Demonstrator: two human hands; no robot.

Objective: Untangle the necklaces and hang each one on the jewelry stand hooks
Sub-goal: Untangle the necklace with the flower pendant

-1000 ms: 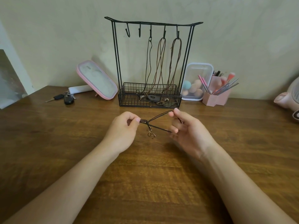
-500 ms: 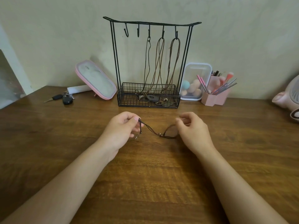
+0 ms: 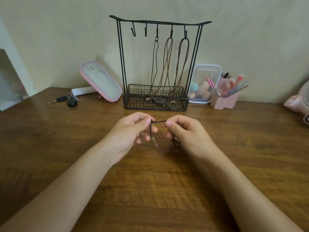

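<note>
Hands closer vs 0.5 s ago; the slack cord is now a short taut span btw them. Left hand [image 3: 132, 131] pinches the necklace [image 3: 158, 121], clasp [image 3: 154, 142] dangling below. Right hand [image 3: 185, 133] pinches the other end, rest bunched under its palm (knotted? can't tell). All held above the table [image 3: 150, 181], in front of the jewelry stand [image 3: 120, 52]. Two free hooks [image 3: 133, 31] remain, so prob. nearly ready to hang.

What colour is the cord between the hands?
The cord is dark brown, nearly black; the head view shows it.
</note>
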